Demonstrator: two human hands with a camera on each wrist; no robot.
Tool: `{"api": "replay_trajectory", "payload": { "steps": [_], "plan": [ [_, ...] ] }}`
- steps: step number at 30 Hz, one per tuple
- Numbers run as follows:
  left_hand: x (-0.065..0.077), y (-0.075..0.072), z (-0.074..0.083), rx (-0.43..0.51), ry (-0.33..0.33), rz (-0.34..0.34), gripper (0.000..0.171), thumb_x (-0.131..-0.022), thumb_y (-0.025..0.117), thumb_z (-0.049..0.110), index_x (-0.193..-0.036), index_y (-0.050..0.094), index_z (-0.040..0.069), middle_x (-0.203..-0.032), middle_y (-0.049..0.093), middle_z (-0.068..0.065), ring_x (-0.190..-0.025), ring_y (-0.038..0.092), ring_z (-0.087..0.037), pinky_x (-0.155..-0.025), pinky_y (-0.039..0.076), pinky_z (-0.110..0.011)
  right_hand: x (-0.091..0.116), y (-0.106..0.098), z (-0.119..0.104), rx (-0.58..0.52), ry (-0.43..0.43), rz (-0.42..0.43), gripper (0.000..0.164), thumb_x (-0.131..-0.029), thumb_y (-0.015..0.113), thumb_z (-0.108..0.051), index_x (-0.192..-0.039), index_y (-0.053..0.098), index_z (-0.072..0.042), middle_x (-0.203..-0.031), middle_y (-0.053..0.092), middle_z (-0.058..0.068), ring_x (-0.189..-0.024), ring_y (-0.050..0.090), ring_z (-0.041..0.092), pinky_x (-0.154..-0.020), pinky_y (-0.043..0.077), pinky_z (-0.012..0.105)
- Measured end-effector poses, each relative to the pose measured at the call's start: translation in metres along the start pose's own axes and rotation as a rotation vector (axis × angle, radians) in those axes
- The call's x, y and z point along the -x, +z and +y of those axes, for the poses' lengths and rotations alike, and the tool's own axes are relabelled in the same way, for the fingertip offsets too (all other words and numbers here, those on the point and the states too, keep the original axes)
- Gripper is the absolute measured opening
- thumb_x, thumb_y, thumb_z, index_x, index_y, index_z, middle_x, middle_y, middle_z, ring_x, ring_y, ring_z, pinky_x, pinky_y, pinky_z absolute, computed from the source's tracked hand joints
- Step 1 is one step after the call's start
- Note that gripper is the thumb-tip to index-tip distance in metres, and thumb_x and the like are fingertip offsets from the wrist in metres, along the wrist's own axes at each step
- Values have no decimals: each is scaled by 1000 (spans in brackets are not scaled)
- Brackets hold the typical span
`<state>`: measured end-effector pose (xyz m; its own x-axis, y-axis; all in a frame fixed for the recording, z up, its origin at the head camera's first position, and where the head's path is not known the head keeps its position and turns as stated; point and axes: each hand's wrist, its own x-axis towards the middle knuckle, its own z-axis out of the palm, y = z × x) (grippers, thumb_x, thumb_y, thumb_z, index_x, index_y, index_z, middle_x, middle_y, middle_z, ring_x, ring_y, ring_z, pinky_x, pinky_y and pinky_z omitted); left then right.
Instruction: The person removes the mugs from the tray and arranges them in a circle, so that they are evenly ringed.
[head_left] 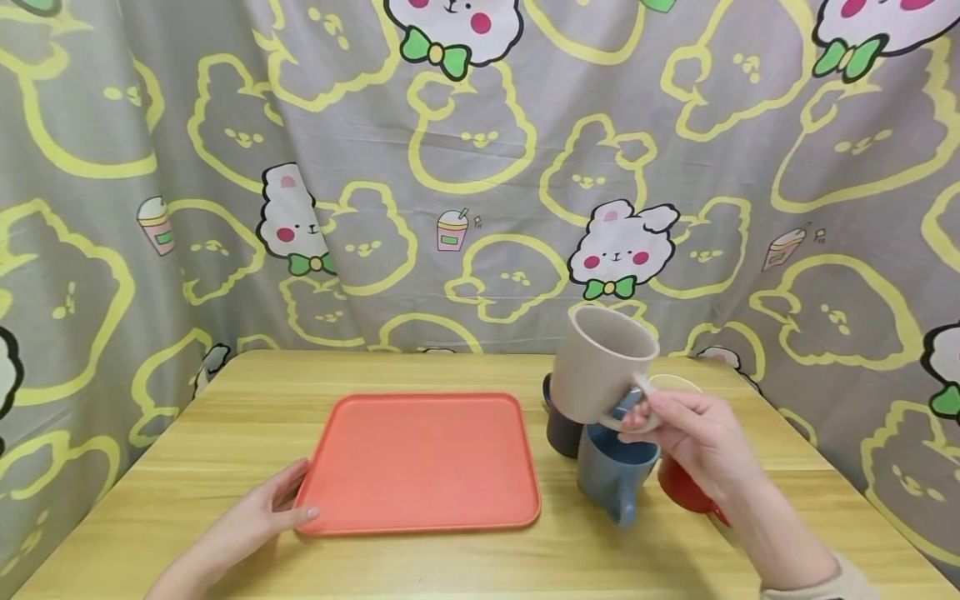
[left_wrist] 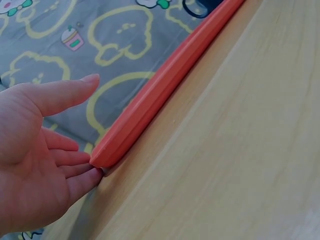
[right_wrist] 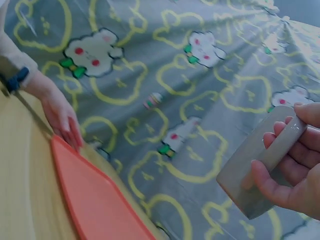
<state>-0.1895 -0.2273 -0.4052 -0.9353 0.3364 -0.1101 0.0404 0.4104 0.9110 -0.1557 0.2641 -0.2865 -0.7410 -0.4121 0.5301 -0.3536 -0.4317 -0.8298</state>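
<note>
My right hand (head_left: 701, 437) grips a beige mug (head_left: 600, 362) by its handle, raised and tilted above the other mugs. The handle lies within the curled fingers in the right wrist view, where the mug (right_wrist: 250, 175) hangs in front of the curtain. My left hand (head_left: 258, 512) is at the near left corner of a flat coral-red tray (head_left: 423, 462). In the left wrist view its fingertips touch the edge of the tray (left_wrist: 150, 102), while the thumb (left_wrist: 70, 95) stands straight and apart from it.
Below the raised mug stand a blue mug (head_left: 611, 475), a dark mug (head_left: 564, 433) and a red mug (head_left: 684, 485), partly hidden by the mug and my right hand. A pale rim (head_left: 678, 383) shows behind that hand. A patterned grey curtain (head_left: 360, 150) hangs behind the wooden table (head_left: 225, 417).
</note>
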Motion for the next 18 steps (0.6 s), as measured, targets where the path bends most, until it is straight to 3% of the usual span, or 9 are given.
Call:
{"api": "replay_trajectory", "payload": {
  "steps": [3, 9, 12, 16, 18],
  "plan": [
    [-1, 0, -1, -2, 4, -1, 83, -89, 63, 20, -140, 10, -17, -144, 13, -37, -129, 28, -47, -99, 35, -41, 15, -14, -9, 14, -25, 5, 43, -96, 22, 13, -96, 65, 8, -93, 67, 16, -89, 65, 24, -83, 51, 39],
    [-1, -1, -1, -16, 10, 9, 82, -88, 64, 21, -140, 11, -16, -144, 14, -35, -129, 28, -46, -94, 39, -23, 50, -39, -26, 33, -28, 15, 46, -96, 18, 14, -101, 63, 11, -98, 66, 18, -93, 63, 26, -86, 49, 36],
    [0, -1, 1, -14, 11, 12, 82, -88, 63, 20, -140, 11, -16, -144, 14, -36, -129, 28, -47, -94, 39, -23, 66, -47, -32, 41, -16, 24, 46, -95, 14, 15, -102, 60, 15, -100, 65, 20, -94, 62, 27, -86, 49, 35],
    [1, 0, 2, -12, 10, 10, 83, -88, 63, 20, -140, 11, -16, -144, 14, -36, -129, 28, -47, -97, 38, -29, 91, -57, -39, 94, 54, 63, 48, -96, 11, 15, -106, 57, 17, -101, 65, 21, -96, 62, 27, -86, 49, 34],
    [1, 0, 1, -8, 8, 7, 83, -88, 64, 20, -140, 11, -17, -144, 13, -36, -129, 27, -47, -95, 38, -24, 103, -61, -42, 137, 105, 83, 49, -96, 11, 13, -108, 58, 16, -102, 65, 19, -97, 62, 26, -86, 49, 34]
  ]
}}
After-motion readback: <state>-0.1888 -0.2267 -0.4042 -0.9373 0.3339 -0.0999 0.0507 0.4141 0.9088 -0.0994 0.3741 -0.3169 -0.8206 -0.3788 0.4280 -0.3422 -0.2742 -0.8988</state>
